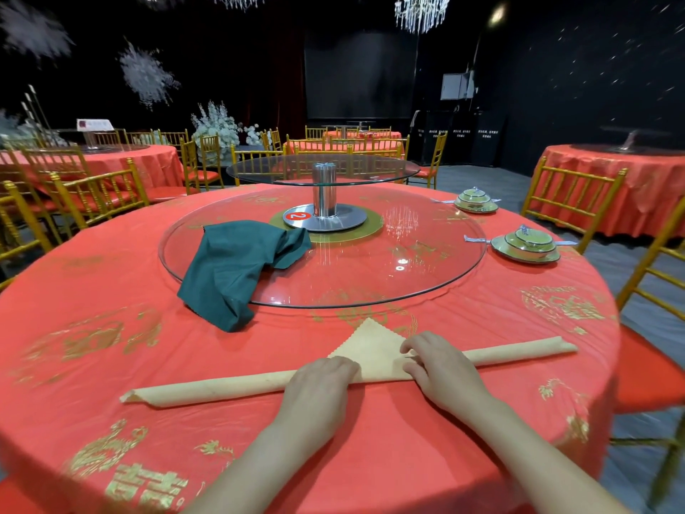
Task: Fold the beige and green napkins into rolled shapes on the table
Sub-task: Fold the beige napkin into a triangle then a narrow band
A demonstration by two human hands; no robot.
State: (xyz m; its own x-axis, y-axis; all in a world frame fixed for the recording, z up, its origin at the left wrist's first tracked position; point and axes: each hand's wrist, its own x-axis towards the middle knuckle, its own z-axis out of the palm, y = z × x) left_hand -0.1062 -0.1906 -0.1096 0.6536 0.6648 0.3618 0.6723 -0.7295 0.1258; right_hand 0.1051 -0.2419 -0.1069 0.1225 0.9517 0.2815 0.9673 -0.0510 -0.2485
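Beige napkin (374, 350) under left hand (318, 380), right hand (437, 365)

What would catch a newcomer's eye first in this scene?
The left hand and right hand hold a long, half-rolled beige napkin near the front edge of the red table. Behind it, a crumpled green napkin drapes over the rim of the glass turntable.
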